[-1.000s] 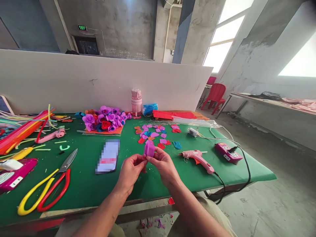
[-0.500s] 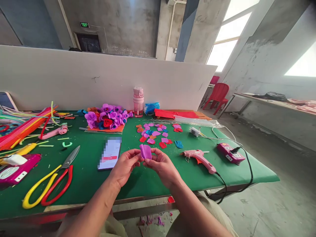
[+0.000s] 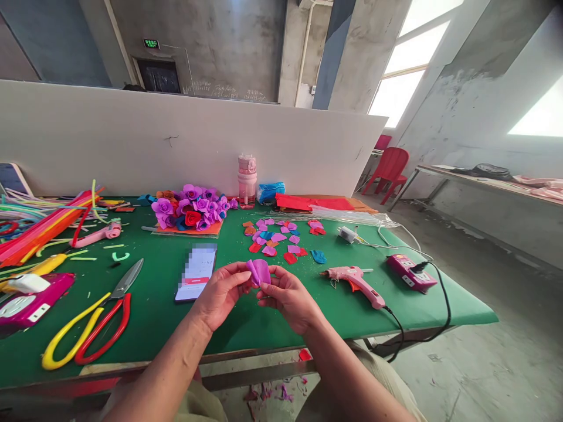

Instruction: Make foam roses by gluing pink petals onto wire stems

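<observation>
Between my two hands is a purple crepe paper petal [image 3: 259, 272], held up over the near part of the green table. My left hand [image 3: 223, 291] pinches its left edge, which looks curled. On its right side, my right hand [image 3: 285, 293] grips it between thumb and fingers. Loose petals [image 3: 275, 237] in purple, red, orange and blue lie on the table just beyond my hands. To the right rests a pink hot glue gun [image 3: 354, 282] on its side. A lit phone [image 3: 196, 272] lies left of my left hand.
Scissors [image 3: 108, 313] with yellow and red handles lie at left, near a magenta power strip [image 3: 39, 302]. Finished paper roses [image 3: 193, 205] and a pink bottle [image 3: 247, 181] stand at the back. Another power strip [image 3: 411, 273] and its black cable sit at right.
The petal's left edge has shifted slightly left and looks more bent over between my fingers. Both hands stay in nearly the same place.
</observation>
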Motion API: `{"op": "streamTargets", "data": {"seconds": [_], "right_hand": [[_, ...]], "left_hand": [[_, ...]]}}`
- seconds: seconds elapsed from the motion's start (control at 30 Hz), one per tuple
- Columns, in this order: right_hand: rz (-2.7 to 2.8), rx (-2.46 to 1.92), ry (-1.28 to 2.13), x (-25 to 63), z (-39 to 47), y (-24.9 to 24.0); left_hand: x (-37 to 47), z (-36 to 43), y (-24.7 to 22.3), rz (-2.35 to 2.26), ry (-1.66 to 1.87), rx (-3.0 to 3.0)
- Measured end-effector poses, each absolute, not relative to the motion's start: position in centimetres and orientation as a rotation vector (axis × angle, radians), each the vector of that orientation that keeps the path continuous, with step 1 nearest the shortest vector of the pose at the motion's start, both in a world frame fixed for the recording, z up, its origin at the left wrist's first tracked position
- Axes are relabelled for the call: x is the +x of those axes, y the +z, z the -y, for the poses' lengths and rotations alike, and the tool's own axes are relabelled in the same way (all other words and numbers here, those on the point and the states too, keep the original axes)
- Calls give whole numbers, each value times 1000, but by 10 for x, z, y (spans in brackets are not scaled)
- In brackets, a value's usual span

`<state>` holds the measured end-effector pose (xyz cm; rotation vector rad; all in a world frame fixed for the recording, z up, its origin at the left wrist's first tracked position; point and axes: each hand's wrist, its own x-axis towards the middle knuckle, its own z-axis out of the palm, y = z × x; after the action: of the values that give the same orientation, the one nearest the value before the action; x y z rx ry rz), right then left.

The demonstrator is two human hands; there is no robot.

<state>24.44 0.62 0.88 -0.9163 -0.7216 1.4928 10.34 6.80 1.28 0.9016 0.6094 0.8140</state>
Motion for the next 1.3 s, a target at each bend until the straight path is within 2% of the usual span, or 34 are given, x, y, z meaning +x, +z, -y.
{"op": "streamTargets", "data": {"seconds": [0.43, 0.7, 1.3], "right_hand": [[746, -904, 1586, 244, -5, 5], [781, -958, 1449, 238, -7, 1], [779, -941, 1488, 240, -5, 4]], "left_hand": [[102, -68, 13, -718, 907, 946], [99, -69, 15, -679, 880, 1006], [99, -65, 22, -702, 891, 1068]]}}
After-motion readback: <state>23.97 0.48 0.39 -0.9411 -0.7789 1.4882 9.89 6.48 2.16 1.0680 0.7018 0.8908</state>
